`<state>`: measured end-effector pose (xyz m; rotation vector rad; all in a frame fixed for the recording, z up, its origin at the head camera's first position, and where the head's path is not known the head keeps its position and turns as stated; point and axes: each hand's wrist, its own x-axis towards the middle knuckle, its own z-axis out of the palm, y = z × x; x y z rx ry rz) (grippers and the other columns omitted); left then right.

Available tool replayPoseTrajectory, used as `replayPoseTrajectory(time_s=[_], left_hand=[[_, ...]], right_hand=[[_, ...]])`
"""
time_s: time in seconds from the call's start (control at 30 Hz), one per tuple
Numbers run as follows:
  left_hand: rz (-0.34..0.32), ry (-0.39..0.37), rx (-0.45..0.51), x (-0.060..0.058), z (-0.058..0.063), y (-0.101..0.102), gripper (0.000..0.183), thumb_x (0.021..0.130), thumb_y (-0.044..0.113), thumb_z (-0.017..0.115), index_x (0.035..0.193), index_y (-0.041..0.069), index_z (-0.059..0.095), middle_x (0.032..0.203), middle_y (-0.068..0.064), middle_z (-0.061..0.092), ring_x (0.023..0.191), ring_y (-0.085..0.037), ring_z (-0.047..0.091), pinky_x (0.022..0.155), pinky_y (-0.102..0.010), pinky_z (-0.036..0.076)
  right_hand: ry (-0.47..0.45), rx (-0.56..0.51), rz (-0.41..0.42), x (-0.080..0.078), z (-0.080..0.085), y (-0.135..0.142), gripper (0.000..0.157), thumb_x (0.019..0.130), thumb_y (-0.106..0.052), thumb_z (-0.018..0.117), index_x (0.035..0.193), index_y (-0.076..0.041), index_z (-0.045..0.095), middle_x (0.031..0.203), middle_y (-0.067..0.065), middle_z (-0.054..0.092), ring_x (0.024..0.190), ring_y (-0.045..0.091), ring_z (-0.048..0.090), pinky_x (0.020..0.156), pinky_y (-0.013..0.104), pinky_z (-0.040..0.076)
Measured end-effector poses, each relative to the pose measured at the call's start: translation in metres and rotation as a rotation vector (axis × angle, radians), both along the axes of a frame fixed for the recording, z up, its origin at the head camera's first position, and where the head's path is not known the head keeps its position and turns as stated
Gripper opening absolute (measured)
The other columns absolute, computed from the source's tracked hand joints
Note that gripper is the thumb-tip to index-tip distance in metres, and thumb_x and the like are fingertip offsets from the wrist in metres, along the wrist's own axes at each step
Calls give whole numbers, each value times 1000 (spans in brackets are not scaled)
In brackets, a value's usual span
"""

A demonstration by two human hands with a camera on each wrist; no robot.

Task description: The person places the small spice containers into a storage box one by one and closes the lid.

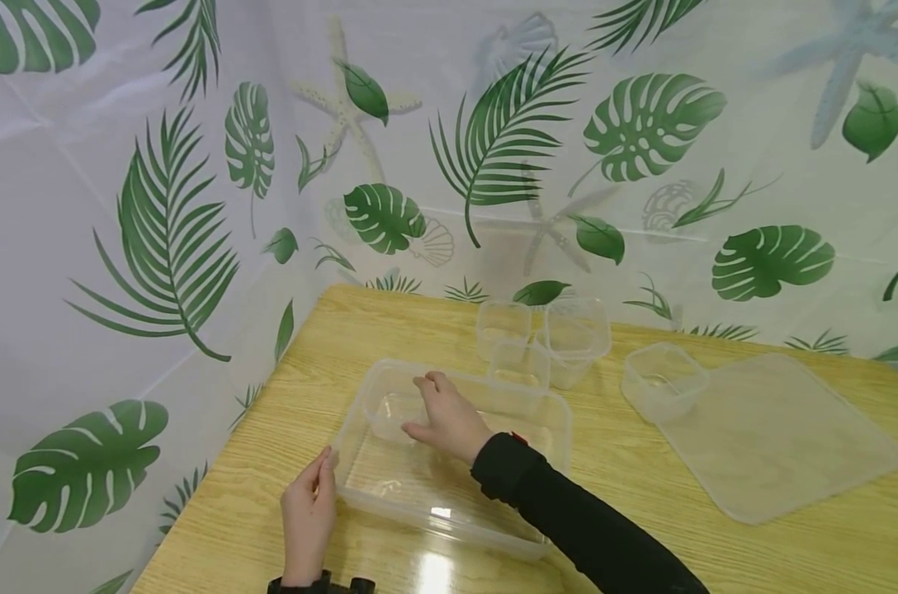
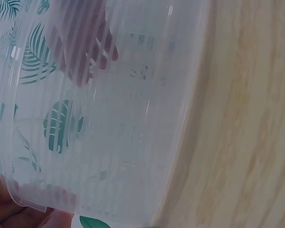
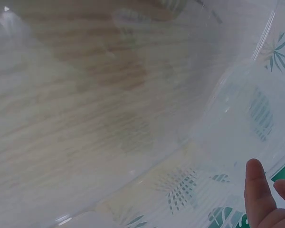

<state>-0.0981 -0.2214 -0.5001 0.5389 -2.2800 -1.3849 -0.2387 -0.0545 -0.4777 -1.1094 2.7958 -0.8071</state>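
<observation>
A large clear plastic box [image 1: 449,532] stands uncovered on the wooden table. My left hand [image 1: 308,516] pinches its left rim between thumb and fingers; in the left wrist view, the fingertips [image 2: 31,218] show at the rim. My right hand [image 1: 452,421] reaches in over the box, thumb and fingers spread apart. A small clear container [image 1: 393,421] sits inside at the back left corner, right beside these fingers. Whether they touch it is hard to tell. The right wrist view shows fingers [image 3: 259,194] of that hand near the see-through plastic.
Behind the box stand several small clear containers [image 1: 503,326], some close together. A flat translucent lid [image 1: 783,437] lies on the right of the table [image 1: 263,478], with another small container [image 1: 660,388] at its back left edge. Leaf-patterned cloth [image 1: 434,165] hangs behind and left.
</observation>
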Motion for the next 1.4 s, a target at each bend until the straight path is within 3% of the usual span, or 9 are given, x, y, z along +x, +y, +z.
replayPoseTrajectory(time_s=[0.23,0.4,0.53,0.63,0.87,1.17,1.4], left_hand=[[5,6,-3,-1,-2,0,37,97,21,41,117,-6,55,114,-22,57,105,-33,54,56,-29,41],[18,13,-2,-1,-3,-1,38,97,23,42,117,-6,56,113,-22,58,100,-31,57,60,-30,43],[28,14,24,-1,-3,-1,40,96,26,42,118,-5,56,112,-21,58,86,-31,59,46,-28,33],[26,20,25,-1,-2,-1,40,96,26,42,119,-5,55,111,-22,59,75,-31,58,43,-27,31],[21,14,32,-1,-1,2,41,96,27,42,118,-6,55,113,-21,58,104,-31,55,51,-28,38],[37,-6,22,0,-2,0,39,96,25,43,118,-4,56,113,-21,58,104,-32,55,56,-28,40],[33,-5,11,-1,-2,1,37,96,23,43,117,-5,56,114,-21,58,104,-31,55,79,-39,45]], right_hand=[[23,34,8,1,1,1,62,84,-38,61,128,2,43,129,22,40,109,31,49,85,34,42],[25,11,18,2,12,5,59,85,-36,61,128,2,44,125,21,43,109,29,49,87,34,41],[0,-38,10,2,26,12,61,85,-31,61,131,2,39,125,20,43,111,30,47,89,35,40],[-18,-87,-19,1,36,19,63,85,-27,61,134,2,34,125,21,44,110,30,47,88,36,40],[-22,-171,-87,-3,54,45,63,86,-23,60,136,2,32,126,21,43,108,30,48,84,37,42],[-35,-205,-180,-16,67,86,60,85,-22,61,134,3,35,130,24,42,113,36,45,89,42,38],[68,-220,-279,-28,67,121,57,85,-19,62,130,6,39,125,26,44,111,38,45,91,44,36]])
